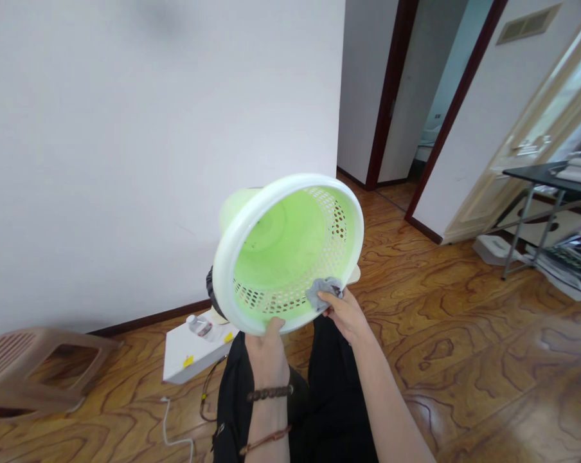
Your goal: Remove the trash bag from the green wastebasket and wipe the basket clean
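A light green perforated plastic basket with a white rim is held up in front of me, tilted so its open mouth faces me. My left hand grips the lower rim from below, thumb over the edge; beaded bracelets circle that wrist. My right hand pinches a small grey cloth and presses it against the inner wall near the lower right rim. My dark trousers show below both arms.
A white box with a small bottle on it lies on the wooden floor by the white wall. A brown plastic stool stands at the left. A dark metal-legged table and an open doorway are at the right.
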Demonstrator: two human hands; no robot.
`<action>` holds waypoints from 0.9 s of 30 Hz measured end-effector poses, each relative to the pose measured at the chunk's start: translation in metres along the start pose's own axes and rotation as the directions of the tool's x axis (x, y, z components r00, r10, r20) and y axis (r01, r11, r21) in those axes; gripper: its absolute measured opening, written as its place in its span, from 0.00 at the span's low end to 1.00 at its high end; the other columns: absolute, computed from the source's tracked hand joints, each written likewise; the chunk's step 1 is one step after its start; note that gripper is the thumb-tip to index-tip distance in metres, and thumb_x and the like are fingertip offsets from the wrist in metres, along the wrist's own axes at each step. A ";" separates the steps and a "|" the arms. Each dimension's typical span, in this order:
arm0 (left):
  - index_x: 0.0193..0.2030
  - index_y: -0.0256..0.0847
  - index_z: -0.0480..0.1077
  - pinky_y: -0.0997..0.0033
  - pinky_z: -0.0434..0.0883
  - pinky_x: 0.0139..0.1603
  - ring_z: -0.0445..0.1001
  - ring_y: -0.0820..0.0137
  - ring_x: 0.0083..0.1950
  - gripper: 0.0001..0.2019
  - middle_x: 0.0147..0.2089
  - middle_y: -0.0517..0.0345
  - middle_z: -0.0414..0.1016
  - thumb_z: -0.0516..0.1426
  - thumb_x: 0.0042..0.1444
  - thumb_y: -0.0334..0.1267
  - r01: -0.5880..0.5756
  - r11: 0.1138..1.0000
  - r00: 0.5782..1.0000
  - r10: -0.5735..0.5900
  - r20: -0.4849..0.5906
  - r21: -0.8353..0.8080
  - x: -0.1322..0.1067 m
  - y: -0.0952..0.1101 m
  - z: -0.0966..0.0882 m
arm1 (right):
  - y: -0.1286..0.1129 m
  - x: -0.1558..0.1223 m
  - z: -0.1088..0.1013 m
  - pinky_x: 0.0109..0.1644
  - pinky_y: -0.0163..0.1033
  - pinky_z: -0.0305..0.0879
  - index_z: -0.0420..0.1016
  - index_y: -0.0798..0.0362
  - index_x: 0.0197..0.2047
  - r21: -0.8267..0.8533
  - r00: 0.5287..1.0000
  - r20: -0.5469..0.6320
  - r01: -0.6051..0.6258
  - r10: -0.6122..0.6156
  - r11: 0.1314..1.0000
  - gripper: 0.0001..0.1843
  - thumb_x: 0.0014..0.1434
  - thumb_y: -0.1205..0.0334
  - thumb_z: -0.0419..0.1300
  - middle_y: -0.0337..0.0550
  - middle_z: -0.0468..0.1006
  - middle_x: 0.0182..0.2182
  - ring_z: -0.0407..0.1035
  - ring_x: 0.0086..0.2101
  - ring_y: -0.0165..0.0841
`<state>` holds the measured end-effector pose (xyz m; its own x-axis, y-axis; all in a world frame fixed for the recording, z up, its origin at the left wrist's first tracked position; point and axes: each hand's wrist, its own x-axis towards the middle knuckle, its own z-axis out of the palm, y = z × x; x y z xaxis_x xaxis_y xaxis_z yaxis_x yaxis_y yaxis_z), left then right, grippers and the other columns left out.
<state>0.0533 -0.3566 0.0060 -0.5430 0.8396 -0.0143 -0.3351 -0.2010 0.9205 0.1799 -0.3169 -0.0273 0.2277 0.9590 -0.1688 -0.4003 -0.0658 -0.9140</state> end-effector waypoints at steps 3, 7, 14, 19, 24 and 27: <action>0.50 0.40 0.68 0.56 0.62 0.57 0.68 0.62 0.53 0.27 0.49 0.53 0.73 0.57 0.39 0.25 0.006 1.000 1.000 -0.006 0.011 0.013 -0.001 0.000 -0.001 | -0.002 0.001 -0.005 0.19 0.34 0.63 0.62 0.51 0.44 -0.036 0.995 -0.098 0.012 -0.015 0.999 0.32 0.35 0.57 0.69 0.39 0.72 0.32 0.68 0.23 0.30; 0.52 0.41 0.67 0.56 0.64 0.56 0.69 0.63 0.53 0.28 0.48 0.54 0.73 0.58 0.39 0.26 0.008 0.999 1.000 -0.009 0.023 0.033 0.002 -0.001 -0.003 | -0.014 0.003 -0.018 0.20 0.36 0.66 0.62 0.51 0.45 -0.164 0.917 -0.335 0.169 -0.215 0.972 0.34 0.36 0.53 0.69 0.41 0.72 0.36 0.68 0.22 0.30; 0.51 0.41 0.68 0.55 0.62 0.57 0.68 0.63 0.53 0.26 0.48 0.54 0.73 0.58 0.40 0.27 -0.012 0.999 1.000 0.011 0.021 0.045 0.003 -0.003 -0.003 | -0.032 -0.009 -0.018 0.19 0.34 0.60 0.73 0.55 0.36 -0.046 0.987 -0.031 0.158 -0.159 0.986 0.21 0.44 0.47 0.63 0.40 0.73 0.23 0.63 0.19 0.28; 0.52 0.40 0.66 0.56 0.63 0.56 0.69 0.63 0.53 0.28 0.49 0.54 0.73 0.58 0.39 0.27 -0.024 0.999 1.000 0.024 0.003 0.040 0.001 -0.002 -0.004 | -0.019 -0.009 -0.009 0.24 0.35 0.62 0.72 0.56 0.32 -0.251 0.974 -0.121 0.157 -0.192 0.955 0.21 0.40 0.49 0.66 0.41 0.74 0.24 0.67 0.24 0.32; 0.52 0.40 0.67 0.57 0.63 0.57 0.68 0.63 0.54 0.28 0.49 0.54 0.73 0.58 0.39 0.27 -0.041 0.998 0.999 0.040 0.022 0.040 0.000 -0.001 -0.004 | -0.011 0.003 -0.015 0.29 0.36 0.63 0.69 0.54 0.38 -0.386 0.873 -0.314 0.242 -0.373 0.890 0.24 0.40 0.49 0.66 0.42 0.76 0.28 0.69 0.26 0.33; 0.52 0.40 0.67 0.57 0.62 0.58 0.67 0.63 0.55 0.28 0.50 0.53 0.72 0.57 0.39 0.26 -0.048 0.998 0.999 0.048 0.008 0.037 -0.003 0.000 0.000 | -0.009 0.006 -0.016 0.30 0.37 0.63 0.67 0.54 0.43 -0.361 0.861 -0.358 0.229 -0.361 0.904 0.28 0.39 0.50 0.66 0.41 0.76 0.29 0.70 0.26 0.33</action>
<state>0.0549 -0.3591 0.0062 -0.5522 0.8330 0.0333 -0.2793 -0.2225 0.9341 0.1991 -0.3154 -0.0264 0.6587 0.7506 0.0528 0.0106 0.0610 -0.9981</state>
